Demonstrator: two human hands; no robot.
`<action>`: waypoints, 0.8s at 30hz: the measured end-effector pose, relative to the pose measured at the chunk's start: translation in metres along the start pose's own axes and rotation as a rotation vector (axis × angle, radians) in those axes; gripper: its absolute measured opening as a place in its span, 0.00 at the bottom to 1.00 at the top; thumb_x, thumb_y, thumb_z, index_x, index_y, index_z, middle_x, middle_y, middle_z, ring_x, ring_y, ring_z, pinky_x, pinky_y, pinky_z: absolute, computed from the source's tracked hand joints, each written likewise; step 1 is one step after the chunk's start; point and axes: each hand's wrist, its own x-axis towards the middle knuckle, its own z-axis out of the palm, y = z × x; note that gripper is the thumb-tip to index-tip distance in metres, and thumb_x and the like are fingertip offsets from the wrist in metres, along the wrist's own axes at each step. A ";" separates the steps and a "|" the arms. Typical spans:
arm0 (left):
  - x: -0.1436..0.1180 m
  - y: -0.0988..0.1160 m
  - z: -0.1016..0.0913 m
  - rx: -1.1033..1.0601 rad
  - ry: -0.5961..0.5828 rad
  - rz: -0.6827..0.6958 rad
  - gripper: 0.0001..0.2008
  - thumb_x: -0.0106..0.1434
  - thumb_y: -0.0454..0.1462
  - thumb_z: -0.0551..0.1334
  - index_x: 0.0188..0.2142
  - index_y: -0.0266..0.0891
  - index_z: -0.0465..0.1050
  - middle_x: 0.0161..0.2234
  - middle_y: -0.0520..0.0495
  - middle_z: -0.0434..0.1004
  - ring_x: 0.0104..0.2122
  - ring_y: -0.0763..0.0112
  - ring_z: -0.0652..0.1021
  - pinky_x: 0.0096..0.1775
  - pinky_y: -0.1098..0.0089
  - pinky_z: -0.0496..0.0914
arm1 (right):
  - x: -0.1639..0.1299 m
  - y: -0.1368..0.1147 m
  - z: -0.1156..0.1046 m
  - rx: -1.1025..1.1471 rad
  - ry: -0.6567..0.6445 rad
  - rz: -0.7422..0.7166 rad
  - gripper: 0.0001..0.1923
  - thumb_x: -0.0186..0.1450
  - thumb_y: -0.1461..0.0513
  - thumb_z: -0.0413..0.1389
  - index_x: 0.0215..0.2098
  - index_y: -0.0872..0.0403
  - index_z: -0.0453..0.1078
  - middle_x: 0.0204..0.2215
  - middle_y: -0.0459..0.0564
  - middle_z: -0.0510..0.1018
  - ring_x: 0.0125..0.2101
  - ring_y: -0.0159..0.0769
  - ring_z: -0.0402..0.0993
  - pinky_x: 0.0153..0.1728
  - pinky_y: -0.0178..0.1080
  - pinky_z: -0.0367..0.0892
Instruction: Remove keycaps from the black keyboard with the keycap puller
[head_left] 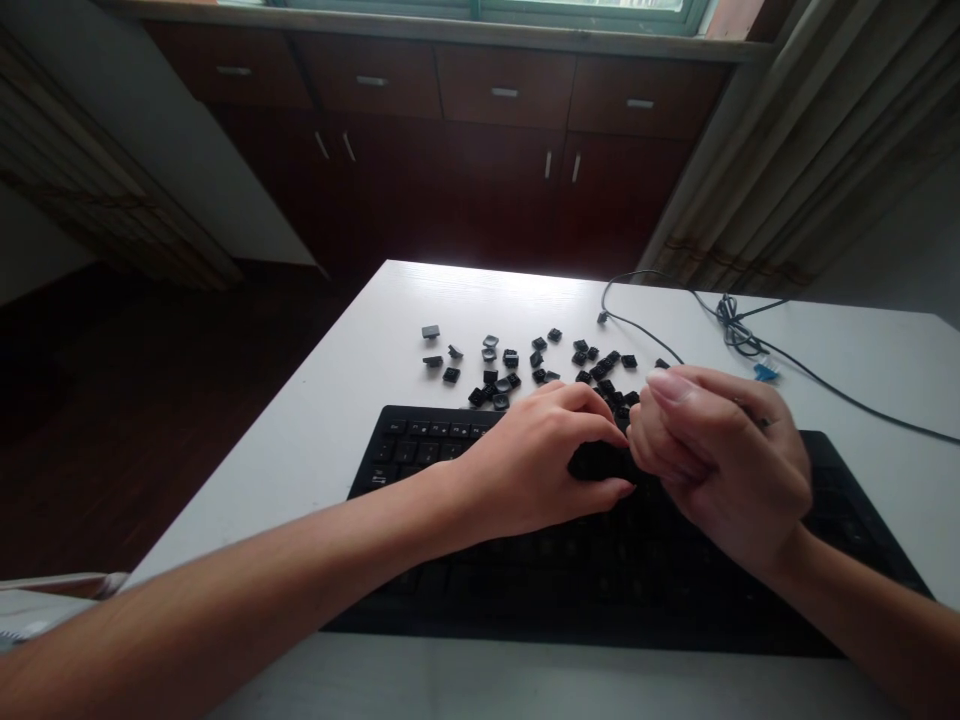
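Keyboard (420, 450), flat black plastic, sits on the white table (315, 440) right in front, both hands on top of it; left hand (536, 465) curls over the upper rows, fingertips pinched on something small and dark, can't tell what; right hand (724, 455) is a loose fist with thumb up, touching the left, grip contents hidden; loose keycaps (510, 358), little square black bits, lie scattered just behind the board; thin grey cable (825, 385) snakes off right.

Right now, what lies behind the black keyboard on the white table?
Behind the keyboard lie scattered loose keycaps and a grey cable. The hands hide some keycaps near the middle.
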 end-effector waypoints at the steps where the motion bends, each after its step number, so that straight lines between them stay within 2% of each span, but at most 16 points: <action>1: 0.000 0.000 0.000 -0.004 0.000 0.003 0.09 0.62 0.41 0.70 0.41 0.41 0.82 0.45 0.46 0.78 0.44 0.61 0.77 0.50 0.59 0.72 | -0.001 0.001 -0.001 -0.023 -0.003 -0.004 0.26 0.70 0.60 0.56 0.15 0.52 0.57 0.13 0.42 0.56 0.16 0.28 0.52 0.20 0.40 0.49; 8: -0.001 -0.001 0.001 0.004 -0.002 0.011 0.11 0.62 0.41 0.70 0.42 0.39 0.81 0.45 0.46 0.78 0.44 0.62 0.76 0.49 0.61 0.72 | -0.003 0.007 -0.001 -0.085 -0.003 -0.049 0.26 0.71 0.60 0.56 0.16 0.53 0.58 0.14 0.42 0.58 0.17 0.28 0.53 0.20 0.40 0.48; 13: -0.001 -0.002 0.003 0.004 0.001 0.015 0.12 0.62 0.41 0.70 0.44 0.40 0.82 0.45 0.47 0.78 0.44 0.62 0.76 0.50 0.61 0.71 | -0.002 0.012 -0.002 -0.036 0.026 -0.052 0.26 0.70 0.60 0.56 0.16 0.53 0.57 0.13 0.41 0.58 0.15 0.27 0.53 0.19 0.39 0.48; 18: -0.001 -0.002 0.003 0.021 -0.005 0.007 0.09 0.62 0.40 0.69 0.42 0.41 0.82 0.44 0.47 0.77 0.44 0.62 0.75 0.50 0.61 0.71 | -0.002 0.021 -0.006 -0.034 -0.002 -0.048 0.26 0.71 0.59 0.56 0.16 0.53 0.58 0.14 0.42 0.59 0.16 0.27 0.54 0.19 0.38 0.49; 21: -0.001 -0.002 0.003 0.025 -0.007 0.005 0.11 0.62 0.41 0.70 0.44 0.41 0.81 0.45 0.47 0.78 0.45 0.61 0.75 0.50 0.60 0.71 | 0.006 0.013 -0.007 0.067 -0.027 0.003 0.25 0.69 0.61 0.56 0.15 0.53 0.58 0.12 0.41 0.56 0.14 0.27 0.52 0.16 0.37 0.47; 24: -0.002 -0.003 0.004 0.029 0.003 0.001 0.14 0.62 0.42 0.70 0.46 0.40 0.81 0.46 0.46 0.78 0.45 0.61 0.76 0.49 0.60 0.72 | 0.017 -0.008 -0.009 0.238 -0.007 0.073 0.25 0.65 0.65 0.56 0.13 0.52 0.54 0.10 0.40 0.52 0.11 0.26 0.48 0.12 0.37 0.43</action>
